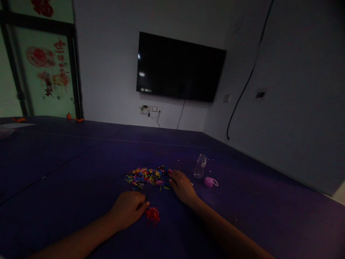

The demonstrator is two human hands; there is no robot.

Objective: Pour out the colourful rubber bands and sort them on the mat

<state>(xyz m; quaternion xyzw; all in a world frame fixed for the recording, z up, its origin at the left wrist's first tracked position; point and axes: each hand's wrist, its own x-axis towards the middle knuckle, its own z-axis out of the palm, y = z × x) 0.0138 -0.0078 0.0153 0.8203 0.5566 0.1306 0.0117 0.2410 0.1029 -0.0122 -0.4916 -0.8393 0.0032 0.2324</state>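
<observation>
A pile of small multi-coloured loops [147, 177], like rubber bands or hair ties, is spread on the dark purple surface. My right hand [182, 185] lies at the pile's right end, palm down, with its fingers reaching onto the loops and slightly apart. My left hand [130, 208] rests nearer to me with its fingers curled under. Its thumb points right and meets the edge of a small heap of red loops [153, 214]. Whatever those curled fingers hold, if anything, is hidden.
Beyond my right hand stands a clear bottle [199, 167], its top open. Beside it lies a pink cap with a ring [209, 181]. Tiny light bits dot the purple surface [88, 180]. Orange objects [79, 120] sit along the far left edge, and a black television [180, 68] hangs on the wall.
</observation>
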